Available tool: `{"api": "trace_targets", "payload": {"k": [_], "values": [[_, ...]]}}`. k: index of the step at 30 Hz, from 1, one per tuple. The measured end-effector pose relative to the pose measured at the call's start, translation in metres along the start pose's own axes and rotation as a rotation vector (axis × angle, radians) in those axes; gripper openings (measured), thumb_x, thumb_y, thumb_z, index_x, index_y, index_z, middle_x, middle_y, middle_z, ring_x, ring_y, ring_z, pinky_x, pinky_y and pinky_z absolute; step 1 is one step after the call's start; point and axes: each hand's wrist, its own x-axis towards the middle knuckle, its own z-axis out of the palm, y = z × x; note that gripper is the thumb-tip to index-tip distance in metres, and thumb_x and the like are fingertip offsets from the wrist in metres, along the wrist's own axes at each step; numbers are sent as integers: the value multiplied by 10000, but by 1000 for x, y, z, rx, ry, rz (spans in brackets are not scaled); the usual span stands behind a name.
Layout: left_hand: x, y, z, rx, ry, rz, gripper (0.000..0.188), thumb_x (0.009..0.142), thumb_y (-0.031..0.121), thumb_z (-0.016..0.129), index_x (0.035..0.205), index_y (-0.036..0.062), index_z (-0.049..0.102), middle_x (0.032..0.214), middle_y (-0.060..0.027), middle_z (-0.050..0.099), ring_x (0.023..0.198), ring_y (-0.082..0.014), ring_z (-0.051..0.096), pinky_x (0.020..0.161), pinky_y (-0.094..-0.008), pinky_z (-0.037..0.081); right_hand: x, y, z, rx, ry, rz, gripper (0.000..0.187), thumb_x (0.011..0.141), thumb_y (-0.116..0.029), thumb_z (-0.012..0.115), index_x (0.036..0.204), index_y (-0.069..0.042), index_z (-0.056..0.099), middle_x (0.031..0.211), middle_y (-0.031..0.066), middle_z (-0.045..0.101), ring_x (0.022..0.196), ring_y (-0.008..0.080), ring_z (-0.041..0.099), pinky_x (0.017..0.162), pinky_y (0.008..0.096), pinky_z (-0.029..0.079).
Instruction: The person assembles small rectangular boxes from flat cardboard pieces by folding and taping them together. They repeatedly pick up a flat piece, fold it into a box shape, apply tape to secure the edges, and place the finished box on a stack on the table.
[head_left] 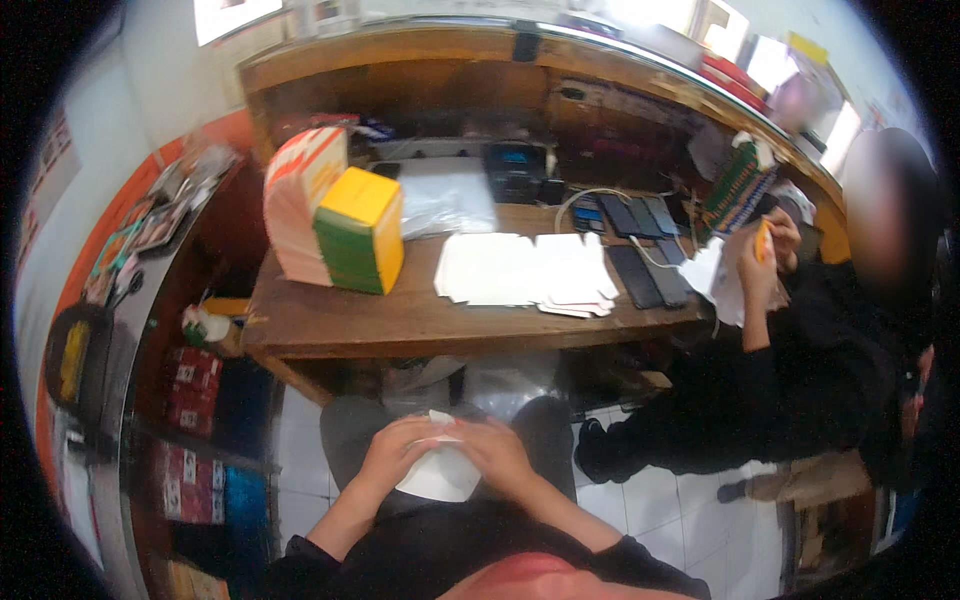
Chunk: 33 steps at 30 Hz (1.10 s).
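Observation:
Above my lap, a white piece of card [440,474] is between my two hands, partly folded at its top edge. The fingers of my left hand [392,452] close on its left side. On its right side my right hand [497,456] grips it, with fingers bent over the upper part. The fingertips nearly meet there and hide the fold. In front of me on the wooden desk [400,325] lies a stack of flat white card blanks [520,270] with notched edges.
A yellow and green box [362,232] stands beside an orange and white package [300,215] at the desk's left. Behind the blanks lies clear plastic wrapping [450,195]. Several phones [635,275] and cables lie rightward. A co-worker [770,395] sits at right, holding something orange.

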Motion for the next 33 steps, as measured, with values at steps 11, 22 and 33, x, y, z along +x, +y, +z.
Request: {"api": "trace_targets", "payload": {"k": [11,22,33], "values": [[-14,-26,14,-618,423,-205,471,963,421,566,1081,-20,680,1135,-134,679,1011,-202,642,883,-343,514,-6,35,77,1019,-272,438,863,888,-498,619,1513,-66,210,1514,153,316,1384,281,333,1117,453,302],[-37,-121,-3,-467,492,-401,594,969,341,552,1447,35,379,1448,-176,423,1312,-293,446,1080,-399,364,148,-40,-58,980,411,-90,979,727,-340,781,1473,-135,180,1326,125,426,1203,301,476,1030,447,404],[-72,-150,23,265,54,-449,337,915,347,569,1121,97,661,1151,-137,633,1076,-328,602,916,-410,493,341,-183,-136,-747,5,-173,821,617,-509,802,1358,-330,496,1369,191,431,1262,389,428,1003,532,373]]}}
